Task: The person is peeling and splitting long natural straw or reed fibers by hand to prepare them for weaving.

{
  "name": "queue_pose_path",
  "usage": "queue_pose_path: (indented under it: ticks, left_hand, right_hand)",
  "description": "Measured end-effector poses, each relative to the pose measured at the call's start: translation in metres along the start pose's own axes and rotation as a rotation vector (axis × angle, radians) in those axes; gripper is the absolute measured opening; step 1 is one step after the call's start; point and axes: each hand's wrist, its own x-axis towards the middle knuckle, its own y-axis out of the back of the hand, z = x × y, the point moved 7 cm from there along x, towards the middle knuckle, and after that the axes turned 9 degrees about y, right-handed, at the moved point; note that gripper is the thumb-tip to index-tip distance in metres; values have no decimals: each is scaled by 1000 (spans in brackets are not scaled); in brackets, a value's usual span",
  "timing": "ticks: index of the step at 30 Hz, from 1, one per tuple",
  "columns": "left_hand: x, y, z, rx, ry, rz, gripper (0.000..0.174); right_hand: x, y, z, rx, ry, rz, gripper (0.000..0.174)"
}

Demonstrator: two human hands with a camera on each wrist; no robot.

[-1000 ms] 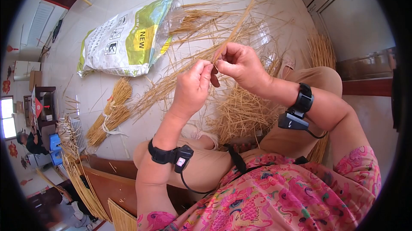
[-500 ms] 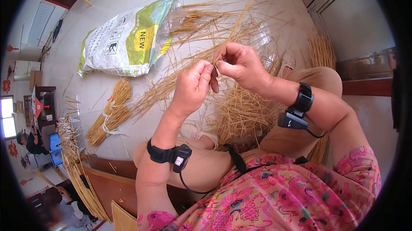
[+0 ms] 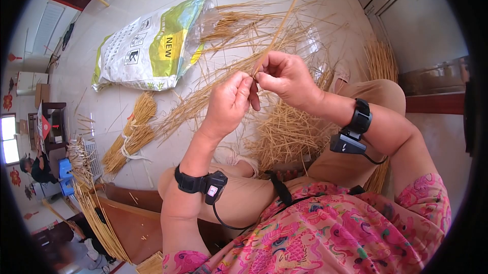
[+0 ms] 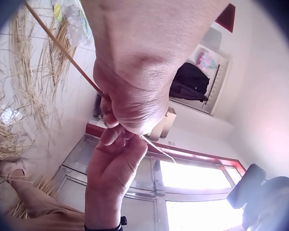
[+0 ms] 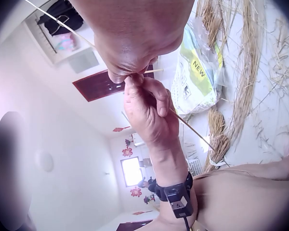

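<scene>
In front of the chest both hands meet fingertip to fingertip on a thin straw stalk (image 3: pixel 284 22). My left hand (image 3: pixel 227 102) pinches it between thumb and curled forefinger. Close against it, the right hand (image 3: pixel 291 81) pinches the same spot, thumb bent toward the forefinger. From there the stalk rises past the top edge of the head view. The left wrist view shows the stalk (image 4: pixel 62 49) slanting away from the fingers, with a pale thin strip (image 4: pixel 159 151) coming out on the other side. The pinched part itself is hidden by the fingertips.
Beneath the hands lies a heap of loose straw (image 3: pixel 290 134). Two tied straw bundles (image 3: pixel 133 131) and a printed plastic sack (image 3: pixel 137 50) lie on the tiled floor. More straw stands by the door (image 3: pixel 380 63). A wooden board (image 3: pixel 127 223) is at lower left.
The upper end of the stalk has swung slightly left while both hands stay nearly in place. At lower left, a tan straw-coloured piece has slid down toward the frame's bottom edge.
</scene>
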Motion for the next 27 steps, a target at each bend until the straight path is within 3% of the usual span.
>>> queue_pose_path:
  ticks: [6, 8, 11, 15, 21, 27]
  left_hand:
    - [1, -1, -1, -43, 29, -34, 18]
    - [1, 1, 0, 12, -21, 20, 18]
    - [0, 5, 4, 145, -84, 124, 17]
    - [-3, 17, 0, 247, -154, 264, 17]
    - [-8, 27, 1, 402, -140, 352, 14]
    - [-8, 40, -6, 645, -251, 495, 8]
  right_hand:
    - [1, 2, -11, -155, 93, 52, 3]
    - [2, 5, -19, -294, 181, 90, 4]
    - [2, 15, -20, -471, 139, 143, 1]
    - [18, 50, -8, -205, 138, 373, 2]
    - [26, 80, -25, -91, 197, 495, 5]
    - [35, 125, -60, 25, 372, 656, 5]
